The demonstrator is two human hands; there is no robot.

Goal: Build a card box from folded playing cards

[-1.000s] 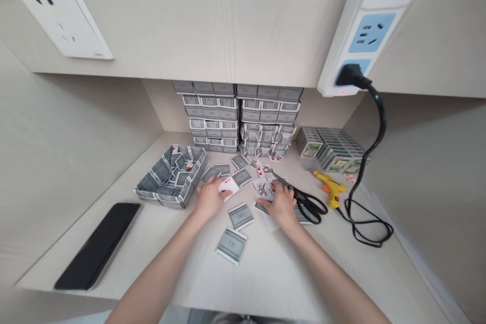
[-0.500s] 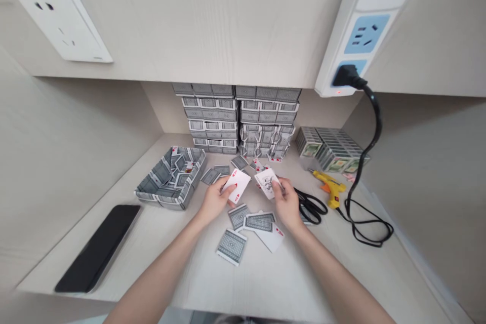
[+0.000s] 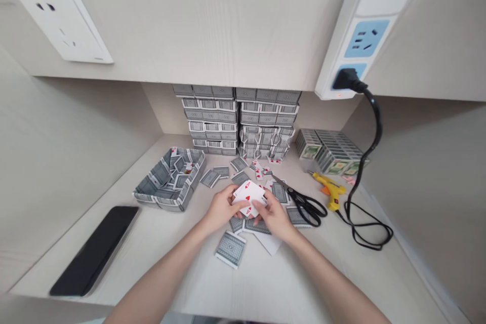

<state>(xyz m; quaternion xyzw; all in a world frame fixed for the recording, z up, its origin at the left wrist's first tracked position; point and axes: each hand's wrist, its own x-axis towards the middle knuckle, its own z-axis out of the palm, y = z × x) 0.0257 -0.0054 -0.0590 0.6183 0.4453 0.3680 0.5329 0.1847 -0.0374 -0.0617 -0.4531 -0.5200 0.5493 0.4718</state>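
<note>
Both hands meet over the middle of the desk, holding playing cards (image 3: 248, 196) with red hearts facing up. My left hand (image 3: 222, 208) grips them from the left, thumb on top. From the right, my right hand (image 3: 275, 214) is closed on the overlapping cards, its thumb pressing their lower edge. Just below lies a folded card (image 3: 231, 249) with a grey patterned back, beside a white card (image 3: 270, 244) partly under other cards. Black-handled scissors (image 3: 306, 205) rest right of my right hand, blades pointing up-left.
At the left stands a basket made of folded cards (image 3: 184, 197), with loose pieces inside. A black phone (image 3: 94, 250) lies nearer. Behind are stacked card-built boxes (image 3: 214, 116). To the right are a yellow glue gun (image 3: 332, 192), its black cord (image 3: 353, 228) and packed card decks (image 3: 336, 154).
My hands have come together, bringing the separate cards they held into one overlapping bundle. My right hand has moved left, uncovering more of the scissors.
</note>
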